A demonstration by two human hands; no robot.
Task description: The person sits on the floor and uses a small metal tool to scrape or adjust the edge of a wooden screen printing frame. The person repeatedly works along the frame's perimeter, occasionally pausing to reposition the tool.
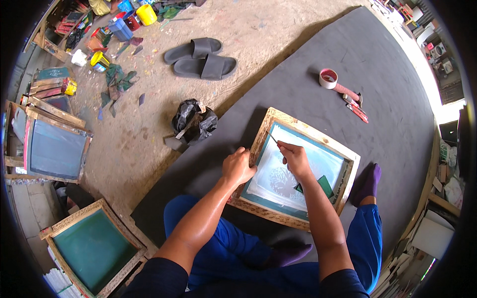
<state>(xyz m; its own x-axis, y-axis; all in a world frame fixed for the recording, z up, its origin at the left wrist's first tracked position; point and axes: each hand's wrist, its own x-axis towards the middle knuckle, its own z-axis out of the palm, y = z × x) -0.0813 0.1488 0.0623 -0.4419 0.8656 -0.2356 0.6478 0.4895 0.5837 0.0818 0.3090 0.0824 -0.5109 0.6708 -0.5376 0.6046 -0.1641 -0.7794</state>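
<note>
In front of me a wooden-framed printing screen (343,153) lies tilted on the dark surface, its mesh pale with a teal border and a tree-like design. My left hand (238,167) is closed on the frame's left rail, fingers curled over the wood. Pinched in my right hand (294,159) is a thin, dark-shafted tool (273,138), its tip by the inner edge of the frame's upper left corner. The tool's exact kind is hard to make out, since my fingers cover its handle. A dark green flat piece (325,187) rests on the mesh, partly behind my right forearm.
Right of the screen are a tape roll (328,78), a hammer (347,91) and a red cutter (357,110). A black plastic bag (194,121) and grey slides (206,65) sit on the floor beyond the black mat (397,129). Another screen (94,248) stands lower left.
</note>
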